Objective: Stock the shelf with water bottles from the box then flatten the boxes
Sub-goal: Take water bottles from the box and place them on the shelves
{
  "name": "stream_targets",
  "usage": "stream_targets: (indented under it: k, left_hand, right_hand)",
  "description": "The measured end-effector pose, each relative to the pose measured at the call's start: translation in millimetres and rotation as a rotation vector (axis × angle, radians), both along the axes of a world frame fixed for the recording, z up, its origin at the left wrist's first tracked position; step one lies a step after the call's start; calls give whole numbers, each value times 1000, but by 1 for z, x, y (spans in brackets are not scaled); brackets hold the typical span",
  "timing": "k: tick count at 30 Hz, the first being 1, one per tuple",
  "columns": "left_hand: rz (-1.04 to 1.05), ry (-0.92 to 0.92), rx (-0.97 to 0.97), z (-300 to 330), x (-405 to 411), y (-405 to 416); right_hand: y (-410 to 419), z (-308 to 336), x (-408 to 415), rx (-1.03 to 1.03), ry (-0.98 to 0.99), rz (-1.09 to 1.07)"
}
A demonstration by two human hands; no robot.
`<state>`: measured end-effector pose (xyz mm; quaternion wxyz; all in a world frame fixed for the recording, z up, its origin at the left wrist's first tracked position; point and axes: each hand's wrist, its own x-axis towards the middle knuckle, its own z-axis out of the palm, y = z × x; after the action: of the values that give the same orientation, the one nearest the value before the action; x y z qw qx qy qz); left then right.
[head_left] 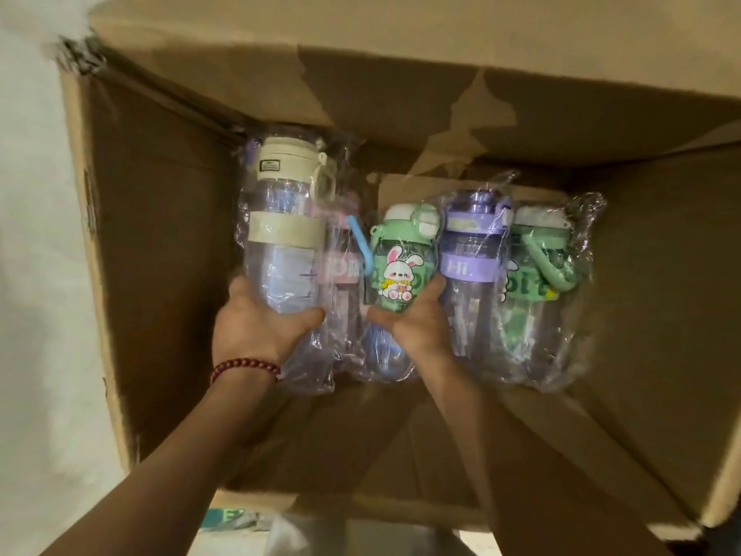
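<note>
While inside box [160,234], left hand [256,319] grips cream-capped bottle [280,218]; right hand [417,319] grips rabbit bottle [401,266].

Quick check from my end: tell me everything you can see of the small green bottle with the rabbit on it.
The small green bottle looks like clear plastic, with a pale green lid, a white cap on top and a green band carrying a white cartoon rabbit. It is sealed in a crinkled clear bag. It is inside the cardboard box, cap pointing away from the person, between a pink-banded bottle and a purple-banded bottle. The right hand grips its lower part, thumb and fingers on either side.
</note>
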<state>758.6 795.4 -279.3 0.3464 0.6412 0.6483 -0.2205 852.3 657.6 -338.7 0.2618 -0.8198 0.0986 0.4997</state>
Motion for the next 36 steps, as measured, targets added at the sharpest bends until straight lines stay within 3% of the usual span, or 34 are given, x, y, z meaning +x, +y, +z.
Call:
stream_targets:
  k: [7,15,20,28,36]
  left_hand:
    - [-9,-42,-22,15,6,7]
    - [88,-85,-121,98,15,-22]
    - [99,-176,-95,180,24,-33]
    - [44,-369,-24,329,48,-37]
    - [-40,-585,43,490,51,-58]
  right_hand:
    - [-1,24,6,16,-34,-126]
    - [-17,120,19,140,-53,-203]
    - [-31,198,24,204,-14,-314]
    - [-42,358,34,308,-110,-433]
    - [-71,514,33,382,-273,-377]
